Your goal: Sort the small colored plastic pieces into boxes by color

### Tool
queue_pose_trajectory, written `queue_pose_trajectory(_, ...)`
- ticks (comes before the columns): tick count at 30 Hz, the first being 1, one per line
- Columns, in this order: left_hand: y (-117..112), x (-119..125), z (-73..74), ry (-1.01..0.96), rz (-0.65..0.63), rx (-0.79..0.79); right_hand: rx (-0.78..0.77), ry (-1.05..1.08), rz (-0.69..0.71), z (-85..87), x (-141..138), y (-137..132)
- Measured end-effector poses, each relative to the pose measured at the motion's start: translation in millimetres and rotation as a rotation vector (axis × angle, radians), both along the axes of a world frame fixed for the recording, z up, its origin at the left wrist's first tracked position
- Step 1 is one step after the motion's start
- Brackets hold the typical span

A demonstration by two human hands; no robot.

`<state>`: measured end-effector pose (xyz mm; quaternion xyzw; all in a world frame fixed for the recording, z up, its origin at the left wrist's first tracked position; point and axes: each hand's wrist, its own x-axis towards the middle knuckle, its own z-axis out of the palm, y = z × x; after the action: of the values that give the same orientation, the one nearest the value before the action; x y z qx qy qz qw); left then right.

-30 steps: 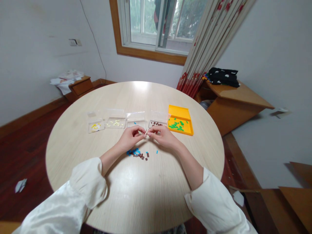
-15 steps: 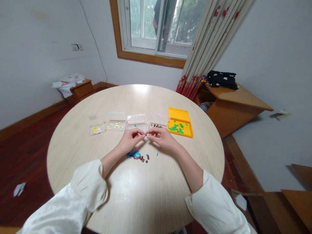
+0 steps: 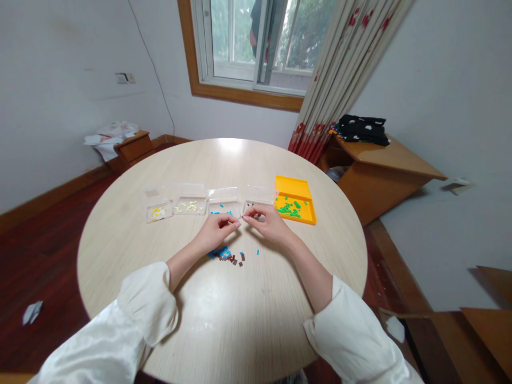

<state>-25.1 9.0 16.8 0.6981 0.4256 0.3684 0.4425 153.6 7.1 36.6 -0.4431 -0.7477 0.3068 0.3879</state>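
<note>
My left hand (image 3: 218,230) and my right hand (image 3: 267,224) hover over the middle of the table, fingertips almost meeting. Thumb and index finger of the right hand are pinched on a tiny piece too small to name. The left hand is also closed in a pinch; whatever is in it is hidden. Below them lies a pile of small blue bricks (image 3: 220,252) mixed with brown bricks (image 3: 234,261). Just beyond the hands stand a clear box with blue bricks (image 3: 222,206) and another clear box (image 3: 260,190) with brown bricks, partly covered by the right hand.
On the round table (image 3: 224,325), a clear box with yellow pieces (image 3: 159,212) and one with pale yellow pieces (image 3: 192,205) stand at left. An open orange box (image 3: 308,215) with green pieces is at right. A single blue brick (image 3: 258,252) lies apart.
The fingertips have drawn slightly apart, and the small dark piece that was between both hands now shows less. More blue bricks are visible in the clear box behind the left hand.
</note>
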Motion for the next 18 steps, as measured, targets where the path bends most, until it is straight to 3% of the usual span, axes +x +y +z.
queue_pose_trajectory(5, -6, -2, 3.6, 0.121, -0.274, 0.122, 0.097, -0.028, -0.275, -0.6, 8, 8)
queue_pose_trajectory(8, -9, -4, 1.7, 0.162, -0.398, 0.096, 0.135, -0.112, -0.407, -3.3, 14, 13)
queue_pose_trajectory(18, -10, -5, 1.0, 0.311, -0.524, 0.151, 0.162, -0.352, -0.567, -14.2, 22, 18)
